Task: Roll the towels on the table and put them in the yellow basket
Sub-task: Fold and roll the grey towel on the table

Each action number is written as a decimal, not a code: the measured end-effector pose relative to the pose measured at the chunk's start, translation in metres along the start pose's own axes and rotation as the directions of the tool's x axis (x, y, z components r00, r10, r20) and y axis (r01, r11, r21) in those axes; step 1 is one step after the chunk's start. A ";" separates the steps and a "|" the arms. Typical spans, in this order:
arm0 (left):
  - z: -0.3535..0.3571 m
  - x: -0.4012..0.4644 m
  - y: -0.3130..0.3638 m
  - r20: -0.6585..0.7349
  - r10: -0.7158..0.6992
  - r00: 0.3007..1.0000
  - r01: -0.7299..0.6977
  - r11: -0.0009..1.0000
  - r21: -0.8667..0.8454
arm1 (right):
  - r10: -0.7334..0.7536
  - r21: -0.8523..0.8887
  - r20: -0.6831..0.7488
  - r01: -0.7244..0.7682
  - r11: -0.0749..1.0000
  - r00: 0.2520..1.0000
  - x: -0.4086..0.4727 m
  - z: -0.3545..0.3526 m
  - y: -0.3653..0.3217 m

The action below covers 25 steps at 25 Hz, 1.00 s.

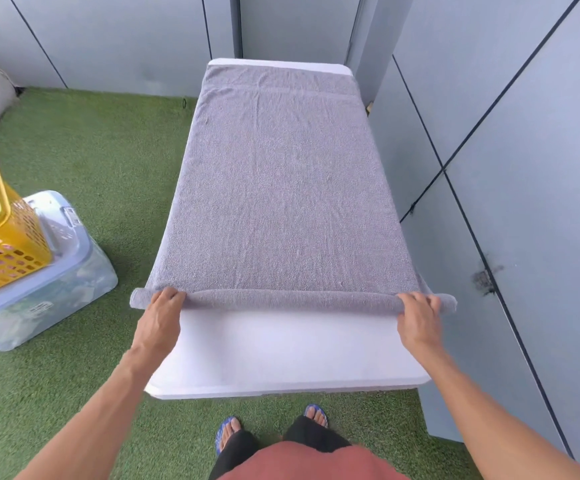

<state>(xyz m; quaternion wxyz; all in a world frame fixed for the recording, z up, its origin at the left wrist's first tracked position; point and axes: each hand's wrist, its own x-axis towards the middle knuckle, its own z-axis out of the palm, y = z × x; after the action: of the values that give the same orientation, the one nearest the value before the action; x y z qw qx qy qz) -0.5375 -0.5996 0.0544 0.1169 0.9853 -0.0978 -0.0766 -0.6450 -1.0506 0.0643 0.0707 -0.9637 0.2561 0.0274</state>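
A grey towel (281, 174) lies spread flat along the white table (281, 348), covering most of its top. Its near edge is rolled into a thin tube across the table's width. My left hand (160, 320) grips the left end of that roll, fingers curled over it. My right hand (420, 320) grips the right end the same way. The yellow basket (1, 244) stands at the far left on a container, with something grey and rolled inside it.
The basket sits on a clear plastic storage box (49, 289) with a pale blue lid, on green artificial grass (101, 150). Grey wall panels (506, 168) run close along the table's right side and behind it. My feet in blue sandals (229, 434) stand at the table's near edge.
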 end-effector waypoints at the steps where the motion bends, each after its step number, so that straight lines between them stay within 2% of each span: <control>1: -0.003 0.001 -0.003 0.017 -0.006 1.000 0.006 1.000 0.008 | 0.005 0.012 -0.004 -0.004 1.000 1.000 0.000 -0.001 0.001; 3: -0.008 -0.002 -0.011 0.112 0.022 0.994 -0.025 0.999 0.031 | -0.028 0.009 0.040 0.027 1.000 0.999 -0.011 -0.005 0.010; 5: -0.011 -0.002 -0.015 0.270 0.021 0.963 -0.034 0.999 0.042 | -0.056 0.084 0.191 0.041 0.996 0.980 -0.016 -0.018 0.024; 6: -0.012 0.001 -0.015 0.314 -0.022 0.949 0.020 1.000 0.012 | -0.047 0.124 0.282 0.013 0.992 0.958 -0.014 -0.025 0.029; 8: -0.015 0.004 -0.014 0.271 -0.120 0.955 0.161 0.978 -0.133 | 0.028 0.317 0.385 -0.161 0.935 0.922 0.000 -0.030 0.033; 9: -0.016 0.004 -0.011 0.185 -0.144 0.972 0.177 0.969 -0.175 | 0.087 0.419 0.372 -0.251 0.873 0.924 0.006 -0.030 0.032; 10: -0.017 0.002 -0.007 0.049 -0.124 0.991 0.130 0.982 -0.138 | 0.151 0.489 0.317 -0.297 0.820 0.936 0.007 -0.030 0.029; 11: -0.015 -0.003 -0.005 -0.076 -0.070 0.995 0.066 0.996 -0.058 | 0.197 0.479 0.208 -0.275 0.834 0.958 0.005 -0.028 0.026; 12: -0.009 -0.011 -0.004 -0.158 -0.007 0.987 0.008 1.000 0.007 | 0.199 0.393 0.078 -0.213 0.895 0.977 -0.002 -0.022 0.024; 14: 0.005 -0.033 -0.001 -0.206 0.034 0.978 -0.027 0.999 0.037 | 0.062 0.143 -0.120 -0.045 0.989 0.991 -0.026 -0.005 0.020; 15: 0.013 -0.042 -0.002 -0.208 0.049 0.977 -0.040 0.998 0.046 | -0.022 0.020 -0.149 0.026 0.999 0.989 -0.039 0.002 0.017; 16: 0.018 -0.048 0.000 -0.189 0.053 0.980 -0.044 0.998 0.053 | -0.086 -0.064 -0.148 0.077 0.995 0.985 -0.048 0.006 0.014; 18: 0.018 -0.045 0.001 -0.168 0.079 0.983 -0.064 0.993 0.095 | -0.159 -0.090 -0.136 0.148 0.985 0.978 -0.042 0.012 0.012; 20: 0.013 -0.029 0.002 -0.153 0.091 0.984 -0.078 0.993 0.091 | -0.100 -0.013 -0.077 0.099 0.995 0.992 -0.022 0.010 0.008; 22: 0.004 -0.013 0.004 -0.087 0.041 0.995 -0.039 0.999 0.028 | -0.022 0.030 0.002 0.022 0.999 1.000 -0.009 0.007 0.004; 25: 0.000 -0.011 -0.001 -0.006 -0.023 1.000 0.023 0.999 -0.036 | -0.041 -0.007 0.020 0.042 0.999 0.999 -0.014 0.008 0.009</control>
<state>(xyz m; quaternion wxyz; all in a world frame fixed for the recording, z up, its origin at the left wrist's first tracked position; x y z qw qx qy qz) -0.5476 -0.5960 0.0559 0.1339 0.9844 -0.0848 -0.0765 -0.6622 -1.0503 0.0566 0.0705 -0.9687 0.2352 0.0364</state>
